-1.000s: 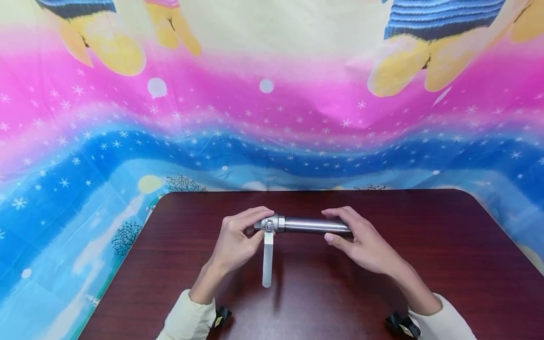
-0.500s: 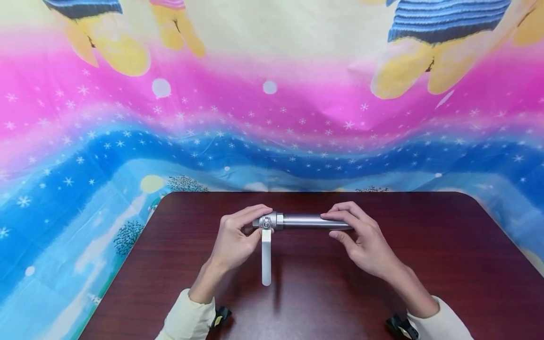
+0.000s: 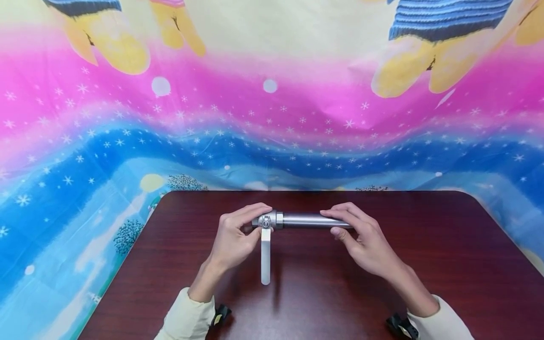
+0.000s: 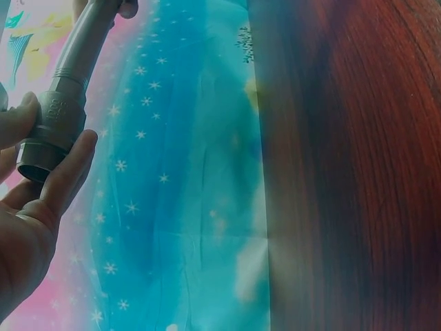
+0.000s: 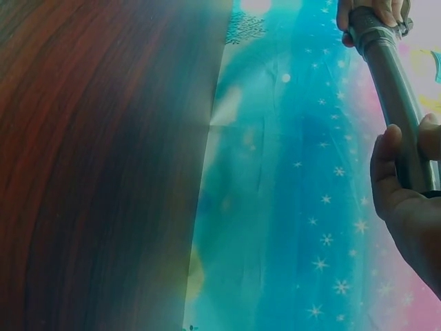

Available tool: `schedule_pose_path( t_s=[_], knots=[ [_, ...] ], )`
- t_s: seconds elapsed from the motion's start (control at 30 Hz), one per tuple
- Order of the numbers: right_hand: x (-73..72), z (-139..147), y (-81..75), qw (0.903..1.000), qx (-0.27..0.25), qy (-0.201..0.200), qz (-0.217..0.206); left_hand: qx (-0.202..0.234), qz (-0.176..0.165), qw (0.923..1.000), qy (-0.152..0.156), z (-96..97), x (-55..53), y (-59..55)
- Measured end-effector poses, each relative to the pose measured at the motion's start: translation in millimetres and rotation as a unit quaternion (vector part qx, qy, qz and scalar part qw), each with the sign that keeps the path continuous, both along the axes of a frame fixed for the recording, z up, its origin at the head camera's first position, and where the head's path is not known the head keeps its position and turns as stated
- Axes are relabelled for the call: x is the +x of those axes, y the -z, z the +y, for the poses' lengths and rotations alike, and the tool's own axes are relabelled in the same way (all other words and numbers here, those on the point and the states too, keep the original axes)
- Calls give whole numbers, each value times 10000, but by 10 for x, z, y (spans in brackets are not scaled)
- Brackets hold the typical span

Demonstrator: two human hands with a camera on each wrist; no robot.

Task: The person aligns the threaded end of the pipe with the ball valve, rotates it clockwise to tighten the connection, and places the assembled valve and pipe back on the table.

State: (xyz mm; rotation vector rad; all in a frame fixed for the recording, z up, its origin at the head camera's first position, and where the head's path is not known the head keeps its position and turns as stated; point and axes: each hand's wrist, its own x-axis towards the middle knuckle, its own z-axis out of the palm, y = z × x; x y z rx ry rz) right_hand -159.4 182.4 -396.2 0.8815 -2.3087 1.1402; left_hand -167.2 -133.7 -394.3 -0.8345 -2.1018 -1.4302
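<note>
A metal ball valve (image 3: 266,222) with a long flat lever handle (image 3: 265,259) is joined to a smooth steel pipe (image 3: 302,220). Held level above the table, the pipe runs to the right of the valve, and the lever points toward the person. My left hand (image 3: 233,236) grips the valve body between thumb and fingers; the open threaded end shows beside the fingers in the left wrist view, on the valve (image 4: 58,117). At the other end my right hand (image 3: 369,241) holds the pipe (image 5: 394,89), thumb below and fingers over the top, hiding its far end.
Below the hands is a dark red wood-grain table (image 3: 306,302) with rounded far corners. A printed cloth (image 3: 297,104) with snowflakes hangs behind and along the left and right sides. Black straps (image 3: 222,315) sit by the pale sleeves (image 3: 187,314).
My right fingers and thumb have come in closer around the pipe. The valve and pipe sit slightly higher in the head view. My left hand keeps its grip on the valve.
</note>
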Motion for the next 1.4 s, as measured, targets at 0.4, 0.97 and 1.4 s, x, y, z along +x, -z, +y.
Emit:
schedule_pose_path(
  t_s=[0.4,0.97,1.4],
  knots=[
    [14,14,-3,9968,-91,-295,-740,-97,113,9999,25,-3,-6,-5],
    [25,-24,17,9996,224,131,-51,-65,-180,9998,-31,15,-2,16],
    [7,-8,18,9996,177,76,222,31,-119,9999,-8,6,10,-4]
  ],
)
